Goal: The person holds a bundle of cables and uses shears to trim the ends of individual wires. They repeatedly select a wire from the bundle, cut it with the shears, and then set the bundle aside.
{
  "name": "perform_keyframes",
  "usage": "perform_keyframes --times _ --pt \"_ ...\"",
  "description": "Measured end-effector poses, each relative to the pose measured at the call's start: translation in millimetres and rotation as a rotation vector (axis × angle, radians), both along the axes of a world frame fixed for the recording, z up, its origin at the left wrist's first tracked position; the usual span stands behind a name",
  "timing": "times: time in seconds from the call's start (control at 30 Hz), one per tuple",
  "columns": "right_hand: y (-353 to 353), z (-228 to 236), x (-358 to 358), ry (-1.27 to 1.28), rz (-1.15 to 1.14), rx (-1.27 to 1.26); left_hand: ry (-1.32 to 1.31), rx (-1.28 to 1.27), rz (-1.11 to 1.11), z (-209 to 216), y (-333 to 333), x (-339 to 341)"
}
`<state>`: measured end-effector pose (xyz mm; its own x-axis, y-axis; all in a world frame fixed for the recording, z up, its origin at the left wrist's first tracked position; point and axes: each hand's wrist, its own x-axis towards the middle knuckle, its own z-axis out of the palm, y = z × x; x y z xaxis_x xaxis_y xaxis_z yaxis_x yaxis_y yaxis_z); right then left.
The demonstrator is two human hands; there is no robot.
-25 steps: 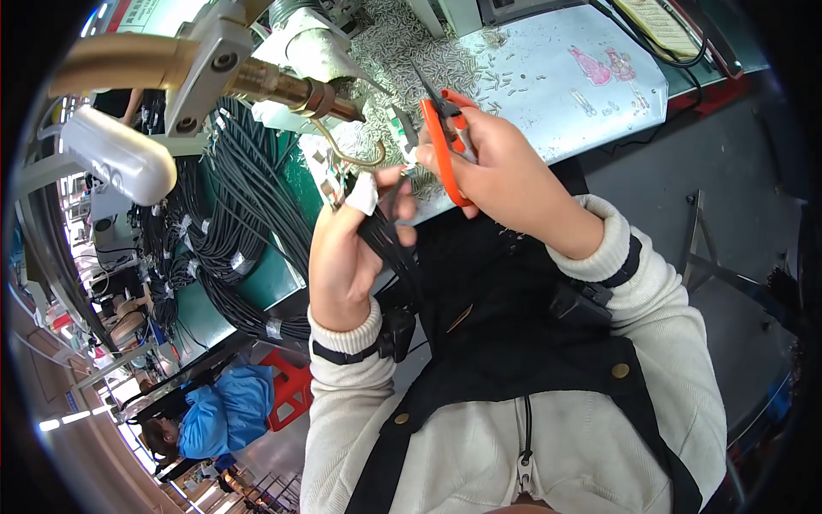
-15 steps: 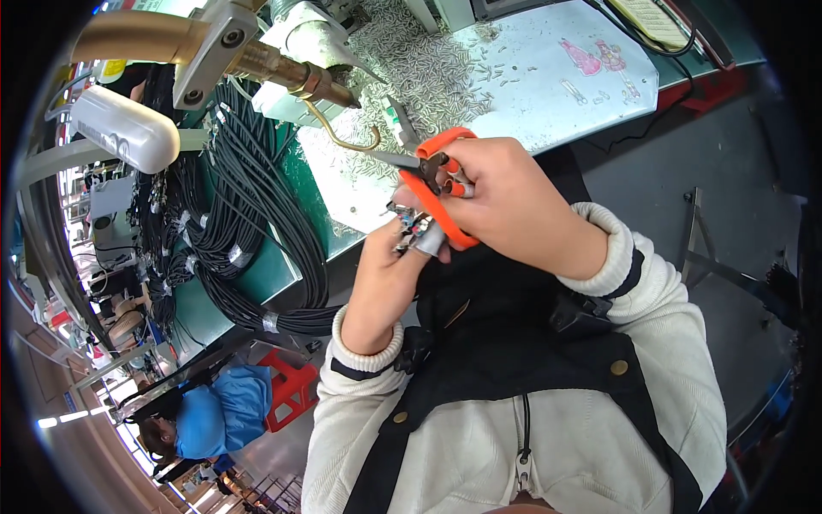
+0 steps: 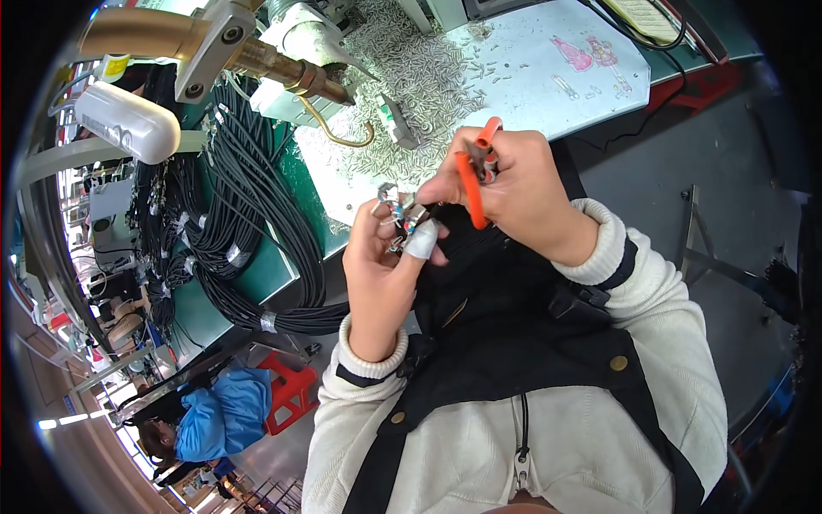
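My left hand [image 3: 383,265] is closed around small silvery metal connector pieces [image 3: 413,214] with thin coloured wire ends, blue and red among them. A white covering [image 3: 422,241] wraps its thumb. My right hand [image 3: 522,180] grips orange-handled scissors [image 3: 473,184], tucked back in the palm with the blades mostly hidden. Its thumb and forefinger reach to the connector pieces beside my left fingertips. Exactly what those fingertips pinch is too small to make out. Both hands are held in front of the bench edge, above my black apron [image 3: 514,334].
Many small silvery metal pieces [image 3: 445,77] cover the bench sheet [image 3: 556,86]. A brass-coloured nozzle fixture [image 3: 295,77] overhangs it, near a small grey-green block [image 3: 396,122]. Bundled black cables [image 3: 257,188] lie at left. A person in blue [image 3: 223,411] sits by a red stool [image 3: 289,392].
The scissors have swung from blades pointing left, over the left hand, back into my right palm. My right thumb and forefinger have come to the connector pieces, and the left fingers have shifted around them.
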<state>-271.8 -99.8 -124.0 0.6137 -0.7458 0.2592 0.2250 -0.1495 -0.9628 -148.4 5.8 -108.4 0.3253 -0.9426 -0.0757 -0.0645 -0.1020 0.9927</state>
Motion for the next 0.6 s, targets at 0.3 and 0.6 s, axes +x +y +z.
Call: perform_keyframes --times 0.3,0.6 --pt "-5 -12 -4 0.093 -0.268 -0.930 0.629 0.057 -0.068 11 -2 16" --pt "-2 -24 -8 0.040 -0.226 -0.937 0.324 0.202 -0.084 9 0 21"
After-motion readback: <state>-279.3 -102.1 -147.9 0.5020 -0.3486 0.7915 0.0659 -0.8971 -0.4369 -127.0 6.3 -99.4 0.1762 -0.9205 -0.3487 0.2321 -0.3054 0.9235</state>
